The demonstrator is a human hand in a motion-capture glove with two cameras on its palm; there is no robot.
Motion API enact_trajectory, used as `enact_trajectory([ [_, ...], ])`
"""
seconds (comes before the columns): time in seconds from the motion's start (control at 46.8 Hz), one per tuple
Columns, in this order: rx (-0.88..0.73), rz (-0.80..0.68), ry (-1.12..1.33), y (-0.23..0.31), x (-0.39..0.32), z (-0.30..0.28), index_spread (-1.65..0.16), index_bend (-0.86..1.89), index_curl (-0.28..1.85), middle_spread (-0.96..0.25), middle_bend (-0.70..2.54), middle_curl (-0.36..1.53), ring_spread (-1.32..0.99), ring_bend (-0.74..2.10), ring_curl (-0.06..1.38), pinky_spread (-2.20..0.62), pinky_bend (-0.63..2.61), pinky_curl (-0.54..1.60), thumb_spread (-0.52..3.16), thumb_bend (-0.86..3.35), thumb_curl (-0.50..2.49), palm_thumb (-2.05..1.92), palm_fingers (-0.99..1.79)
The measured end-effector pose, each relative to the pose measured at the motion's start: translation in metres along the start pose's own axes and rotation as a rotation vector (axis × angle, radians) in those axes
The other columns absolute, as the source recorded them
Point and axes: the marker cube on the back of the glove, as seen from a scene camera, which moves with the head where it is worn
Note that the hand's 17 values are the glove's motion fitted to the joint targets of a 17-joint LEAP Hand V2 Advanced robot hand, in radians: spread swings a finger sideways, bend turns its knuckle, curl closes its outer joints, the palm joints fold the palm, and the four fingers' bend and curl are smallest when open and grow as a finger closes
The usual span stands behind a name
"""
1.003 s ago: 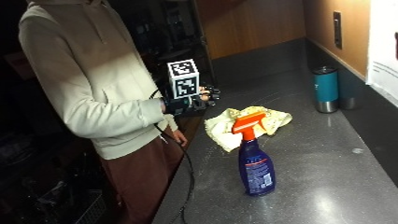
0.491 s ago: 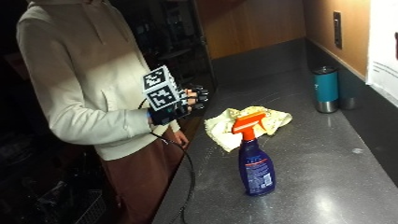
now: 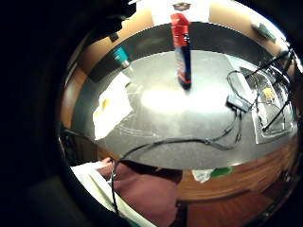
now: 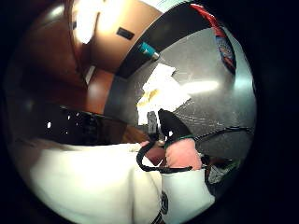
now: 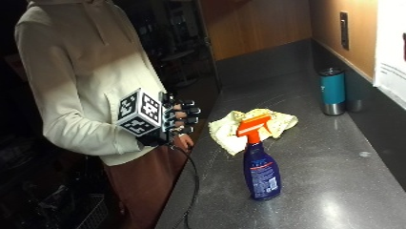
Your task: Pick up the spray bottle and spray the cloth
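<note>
A blue spray bottle (image 5: pixel 261 164) with an orange trigger head stands upright on the dark counter (image 5: pixel 329 191). Behind it a crumpled yellow cloth (image 5: pixel 254 125) lies flat. My gloved right hand (image 5: pixel 174 119) hangs in the air in front of the person's torso, left of the counter edge and well short of the bottle. Its fingers point toward the counter, nearly straight, and hold nothing. The little finger side palm view shows the bottle (image 3: pixel 182 52) and cloth (image 3: pixel 111 106) from afar; the thumb side shows the cloth (image 4: pixel 161 93) and bottle (image 4: pixel 224 42).
A teal tumbler (image 5: pixel 332 90) stands by the back wall beyond the cloth. A black cable (image 5: pixel 190 191) hangs from the glove along the counter's front edge. The person's bare hand (image 4: pixel 182 154) is held close to the body.
My right hand has dropped lower and drawn slightly back toward the torso. Bottle, cloth and tumbler have not moved.
</note>
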Motion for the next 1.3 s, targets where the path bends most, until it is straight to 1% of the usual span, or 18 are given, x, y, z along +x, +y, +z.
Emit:
enact_trajectory([
  [0.171,0.032,0.053,-0.042,-0.004,0.018,-0.007,-0.35,0.09,0.21,-0.04,0.23,0.32,-0.02,0.35,0.27,0.17,0.41,0.35,1.05,-0.03,0.38,0.65,0.2],
  [0.342,0.031,0.09,-0.092,-0.013,0.033,-0.01,-0.34,0.11,0.2,-0.04,0.23,0.33,-0.02,0.37,0.28,0.17,0.43,0.36,1.05,-0.02,0.39,0.65,0.19],
  [0.704,0.022,0.088,-0.092,-0.045,0.057,-0.015,-0.34,0.12,0.2,-0.03,0.25,0.34,-0.02,0.37,0.29,0.17,0.43,0.36,1.03,-0.03,0.39,0.64,0.22],
  [0.939,0.041,0.108,-0.126,-0.068,0.071,-0.008,-0.34,0.12,0.2,-0.02,0.25,0.34,-0.02,0.38,0.29,0.17,0.43,0.36,1.03,-0.03,0.39,0.64,0.22],
  [1.302,0.068,0.194,-0.249,-0.103,0.088,0.012,-0.33,0.12,0.19,-0.02,0.24,0.34,-0.02,0.38,0.3,0.17,0.44,0.36,1.02,-0.02,0.4,0.65,0.21],
])
